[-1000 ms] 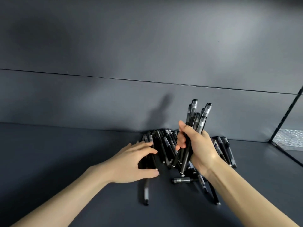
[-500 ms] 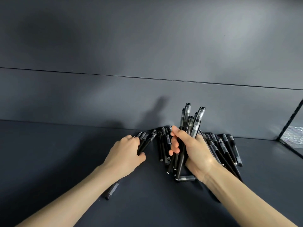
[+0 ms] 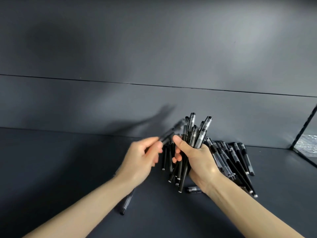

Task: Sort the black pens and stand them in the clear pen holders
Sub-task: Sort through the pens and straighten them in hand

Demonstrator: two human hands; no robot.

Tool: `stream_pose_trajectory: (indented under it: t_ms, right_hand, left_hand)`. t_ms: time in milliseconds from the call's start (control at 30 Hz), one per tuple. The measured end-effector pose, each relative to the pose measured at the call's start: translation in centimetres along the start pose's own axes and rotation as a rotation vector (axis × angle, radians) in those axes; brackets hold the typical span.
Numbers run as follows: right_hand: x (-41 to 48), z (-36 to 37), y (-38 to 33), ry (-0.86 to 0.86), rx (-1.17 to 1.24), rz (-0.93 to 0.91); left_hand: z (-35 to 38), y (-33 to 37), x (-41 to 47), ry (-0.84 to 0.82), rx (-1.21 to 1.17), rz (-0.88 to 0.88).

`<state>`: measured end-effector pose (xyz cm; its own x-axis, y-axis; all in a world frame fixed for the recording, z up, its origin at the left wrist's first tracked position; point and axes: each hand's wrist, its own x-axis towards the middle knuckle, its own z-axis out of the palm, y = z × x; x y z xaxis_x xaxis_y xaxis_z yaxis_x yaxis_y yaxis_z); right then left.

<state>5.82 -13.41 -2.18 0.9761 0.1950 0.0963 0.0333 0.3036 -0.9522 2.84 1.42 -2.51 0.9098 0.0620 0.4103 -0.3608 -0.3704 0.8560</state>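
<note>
**While a bundle of pens (image 3: pixel 193 134) is gripped, a blurred pen (image 3: pixel 171 133) is pinched beside it**

Where the right hand (image 3: pixel 197 157) is curled tight round the bundle of pens, the capped ends are fanned out above the fist and the dark barrels stick out below it. The blurred pen is pinched in the fingers of the left hand (image 3: pixel 140 160) and slanted toward the bundle, just left of it. Right of the right hand, a pile of pens (image 3: pixel 236 160) is spread on the dark table (image 3: pixel 68 169), close to the far wall (image 3: pixel 154 103). A loose pen (image 3: pixel 126 202) is partly hidden under the left forearm, and a short pen (image 3: pixel 193 189) is seen by the right wrist
</note>
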Motion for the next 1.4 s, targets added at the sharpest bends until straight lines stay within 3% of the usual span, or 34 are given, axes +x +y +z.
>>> stream_pose_trajectory:
  t_ms: [233, 300, 367, 433, 567, 767, 900, 1067, 1200, 1300, 1400]
  right_hand:
    - [-0.2, -0.4, -0.5, 0.003, 0.035, 0.064]
    - [-0.2, 0.0, -0.3, 0.028, 0.072, 0.043]
    - [-0.1, 0.3, -0.2, 0.032, 0.083, -0.004]
    - [0.0, 0.5, -0.1, 0.006, 0.062, -0.04]
    - [0.0, 0.1, -0.5, 0.022, -0.013, -0.08]
    - [-0.2, -0.5, -0.4, 0.047, -0.062, -0.097]
    - [-0.2, -0.5, 0.0, 0.04, -0.175, -0.18]
    - [-0.3, -0.8, 0.0, 0.036, -0.24, -0.251]
    - [-0.2, -1.0, 0.6, 0.032, -0.224, -0.209]
    - [0.0, -1.0, 0.8, 0.051, -0.235, -0.208]
    - [0.3, -1.1, 0.6, 0.076, -0.199, -0.215]
  left_hand:
    - [0.6, 0.3, -0.8, -0.431, -0.005, -0.002]
    - [-0.6, -0.5, 0.1, -0.338, 0.161, -0.019]
    - [-2.0, -1.6, 0.9, -0.159, 0.516, -0.004]
    - [-3.0, -2.3, 1.2, -0.139, 0.725, -0.056]
    - [-3.3, -3.0, 1.3, -0.349, 0.768, -0.119]
    - [-3.3, -3.8, 1.4, -0.392, 0.695, 0.02]
    - [-4.1, -4.1, 1.6, -0.609, 0.747, -0.115]
    - [-2.3, -3.8, 1.2, -0.422, 0.738, 0.132]
    - [-1.6, -3.4, 1.0, -0.303, 0.831, 0.198]
    - [-3.1, -3.3, 1.7, -0.165, 0.869, 0.051]
    - [-4.4, -3.7, 2.1, -0.211, 0.84, -0.122]
